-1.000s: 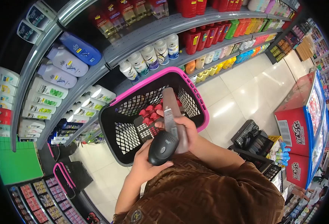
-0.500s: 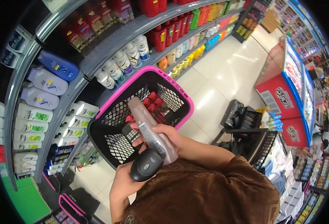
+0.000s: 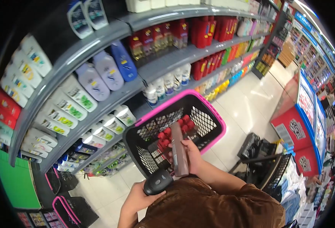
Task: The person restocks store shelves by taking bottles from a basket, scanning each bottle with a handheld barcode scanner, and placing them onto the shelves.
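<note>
My left hand (image 3: 139, 198) is wrapped round a black handheld scanner (image 3: 158, 182), low in the middle of the view. To its right, my right hand (image 3: 192, 155) grips a tall pinkish-grey bottle (image 3: 179, 152) around its side. The bottle reaches over the near side of a black basket with a pink rim (image 3: 220, 125). Several red-capped items (image 3: 163, 140) lie inside the basket, partly hidden by the bottle. Scanner and bottle are close together, with a small gap between them.
Curved grey shelves (image 3: 95, 40) with shampoo bottles run along the left and top. A red and blue display chest (image 3: 298, 131) stands at right, beside a black crate (image 3: 253, 146). Other pink-rimmed black baskets (image 3: 66, 211) sit at lower left on the tiled floor (image 3: 236, 100).
The view has swung, showing more upper shelf. The scanner, over the bottle's lower end before, is now left of it. The bottle has turned more upright and its label has rotated out of clear view.
</note>
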`<state>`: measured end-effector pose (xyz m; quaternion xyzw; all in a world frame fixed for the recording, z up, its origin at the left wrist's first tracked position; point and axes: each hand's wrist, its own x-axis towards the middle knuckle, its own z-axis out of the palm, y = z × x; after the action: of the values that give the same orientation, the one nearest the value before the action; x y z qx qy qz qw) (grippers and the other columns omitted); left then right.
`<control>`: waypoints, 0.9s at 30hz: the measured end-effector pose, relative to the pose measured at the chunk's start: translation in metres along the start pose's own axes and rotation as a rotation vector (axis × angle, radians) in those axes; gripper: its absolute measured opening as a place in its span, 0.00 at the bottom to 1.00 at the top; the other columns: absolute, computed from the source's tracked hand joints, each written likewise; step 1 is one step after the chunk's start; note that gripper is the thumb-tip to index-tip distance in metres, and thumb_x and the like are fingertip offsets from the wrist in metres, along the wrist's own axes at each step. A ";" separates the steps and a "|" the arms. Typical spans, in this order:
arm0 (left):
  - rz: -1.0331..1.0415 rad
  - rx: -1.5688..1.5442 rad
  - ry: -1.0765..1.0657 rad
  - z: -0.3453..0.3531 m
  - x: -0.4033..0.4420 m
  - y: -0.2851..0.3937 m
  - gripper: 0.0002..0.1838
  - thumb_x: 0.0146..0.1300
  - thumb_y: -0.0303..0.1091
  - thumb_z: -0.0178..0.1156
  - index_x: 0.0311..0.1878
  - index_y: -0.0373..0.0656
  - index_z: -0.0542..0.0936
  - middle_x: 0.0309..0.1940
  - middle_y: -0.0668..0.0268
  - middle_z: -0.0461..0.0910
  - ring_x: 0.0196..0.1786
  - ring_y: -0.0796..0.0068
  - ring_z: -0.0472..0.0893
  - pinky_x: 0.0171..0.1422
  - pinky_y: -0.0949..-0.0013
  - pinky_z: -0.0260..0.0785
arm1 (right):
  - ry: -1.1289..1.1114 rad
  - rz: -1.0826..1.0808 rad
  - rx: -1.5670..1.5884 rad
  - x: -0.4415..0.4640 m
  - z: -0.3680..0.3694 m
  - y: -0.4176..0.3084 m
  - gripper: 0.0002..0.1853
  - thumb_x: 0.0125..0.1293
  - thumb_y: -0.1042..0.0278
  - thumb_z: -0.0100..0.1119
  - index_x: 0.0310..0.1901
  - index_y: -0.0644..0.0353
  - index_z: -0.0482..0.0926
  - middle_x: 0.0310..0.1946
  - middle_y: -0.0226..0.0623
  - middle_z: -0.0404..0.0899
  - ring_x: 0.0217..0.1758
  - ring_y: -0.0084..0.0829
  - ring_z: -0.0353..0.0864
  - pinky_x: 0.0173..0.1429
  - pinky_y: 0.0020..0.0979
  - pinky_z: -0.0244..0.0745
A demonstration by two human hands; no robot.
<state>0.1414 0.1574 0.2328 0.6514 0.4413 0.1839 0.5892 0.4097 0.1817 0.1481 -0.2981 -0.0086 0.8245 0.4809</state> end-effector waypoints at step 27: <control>-0.287 -0.308 0.465 0.084 0.007 0.004 0.15 0.63 0.30 0.76 0.47 0.33 0.82 0.30 0.70 0.83 0.28 0.82 0.80 0.33 0.73 0.75 | -0.135 -1.324 -1.148 0.219 0.168 -0.208 0.46 0.57 0.58 0.80 0.70 0.68 0.63 0.63 0.55 0.74 0.67 0.49 0.76 0.70 0.44 0.71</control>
<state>0.2103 0.1127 0.2142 0.4260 0.6186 0.3078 0.5841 0.4107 0.5134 0.2430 -0.3784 -0.6214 0.2605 0.6347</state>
